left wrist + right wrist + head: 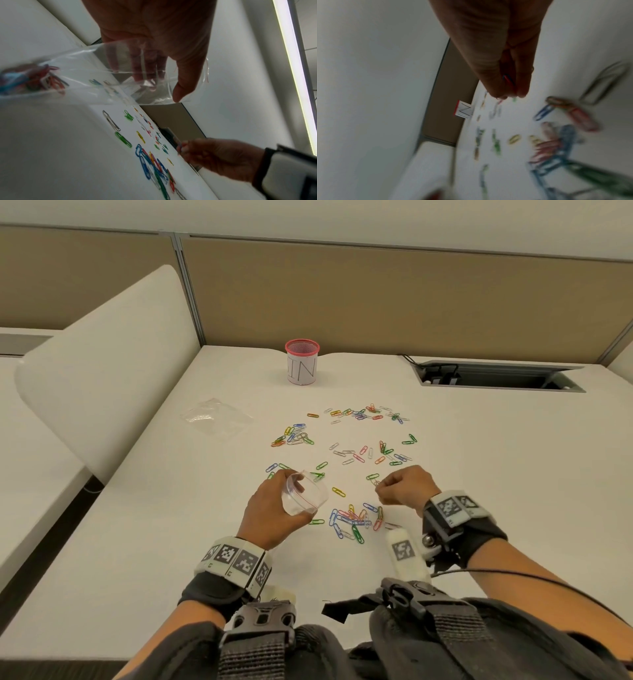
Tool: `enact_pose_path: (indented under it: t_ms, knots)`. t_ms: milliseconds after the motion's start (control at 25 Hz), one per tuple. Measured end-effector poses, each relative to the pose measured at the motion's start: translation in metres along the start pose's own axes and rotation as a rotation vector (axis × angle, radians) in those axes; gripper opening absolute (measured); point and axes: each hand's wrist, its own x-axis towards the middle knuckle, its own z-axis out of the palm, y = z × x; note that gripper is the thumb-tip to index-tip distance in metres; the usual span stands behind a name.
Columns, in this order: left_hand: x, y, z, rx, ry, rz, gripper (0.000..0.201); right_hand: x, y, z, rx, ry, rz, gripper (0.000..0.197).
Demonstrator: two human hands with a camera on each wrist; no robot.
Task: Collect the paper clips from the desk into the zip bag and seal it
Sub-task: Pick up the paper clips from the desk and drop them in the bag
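My left hand (274, 508) grips a clear zip bag (303, 497) just above the white desk (171, 525), its mouth held wide and facing right. In the left wrist view the bag (82, 75) has several coloured clips (32, 79) bunched at its bottom. To the right, my right hand (404, 489) pinches red and blue paper clips (509, 79) between curled fingertips, a hand's width from the bag. Between and below the hands lies a pile of coloured paper clips (352, 522). More clips (370, 453) are scattered farther back.
A red mesh cup (302, 361) with a paper label stands at the back. A second clear plastic bag (215, 417) lies flat at the left. A cable recess (496, 374) opens at the back right. A white divider (102, 371) flanks the desk's left edge.
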Motion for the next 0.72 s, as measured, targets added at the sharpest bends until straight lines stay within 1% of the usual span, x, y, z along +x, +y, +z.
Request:
enact_pose_path:
  t_ms: [40, 80, 120, 200, 280, 320, 400, 520, 560, 640, 680, 720]
  knots:
    - [0.0, 0.0, 0.001, 0.002, -0.001, -0.003, 0.059, -0.006, -0.009, -0.002, 0.188, -0.103, 0.012, 0.011]
    - [0.001, -0.001, 0.002, 0.003, -0.001, -0.005, 0.06, -0.011, -0.019, -0.002, 0.31, -0.21, 0.012, 0.013]
    - [0.001, -0.001, 0.003, 0.005, -0.001, -0.006, 0.061, -0.018, -0.029, 0.0, 0.362, -0.304, 0.005, 0.013]
    - [0.001, 0.0, 0.005, 0.016, -0.007, 0.002, 0.065, -0.031, -0.048, 0.01, 0.325, -0.428, -0.01, 0.012]
    - [0.001, 0.003, 0.005, 0.031, -0.027, 0.014, 0.068, -0.041, -0.06, 0.023, 0.212, -0.492, -0.019, 0.008]
    - [0.0, 0.005, 0.005, 0.036, -0.042, 0.017, 0.069, -0.044, -0.065, 0.029, 0.182, -0.505, -0.025, 0.011]
    - [0.0, 0.007, 0.005, 0.03, -0.055, 0.013, 0.07, -0.045, -0.069, 0.038, 0.188, -0.519, -0.044, 0.023]
    - [0.0, 0.005, 0.004, 0.019, -0.041, -0.006, 0.071, -0.044, -0.071, 0.039, 0.223, -0.524, -0.09, 0.026]
    - [-0.001, 0.004, 0.003, 0.016, -0.031, -0.007, 0.071, -0.042, -0.07, 0.036, 0.249, -0.491, -0.109, 0.025]
    - [-0.001, 0.001, 0.001, -0.001, -0.005, -0.003, 0.068, -0.035, -0.06, 0.026, 0.317, -0.371, -0.125, 0.025]
    - [-0.001, 0.0, 0.0, -0.01, 0.008, -0.002, 0.067, -0.029, -0.051, 0.021, 0.298, -0.297, -0.13, 0.026]
    - [0.0, -0.001, -0.001, -0.018, 0.016, -0.002, 0.066, -0.025, -0.04, 0.016, 0.192, -0.219, -0.138, 0.027]
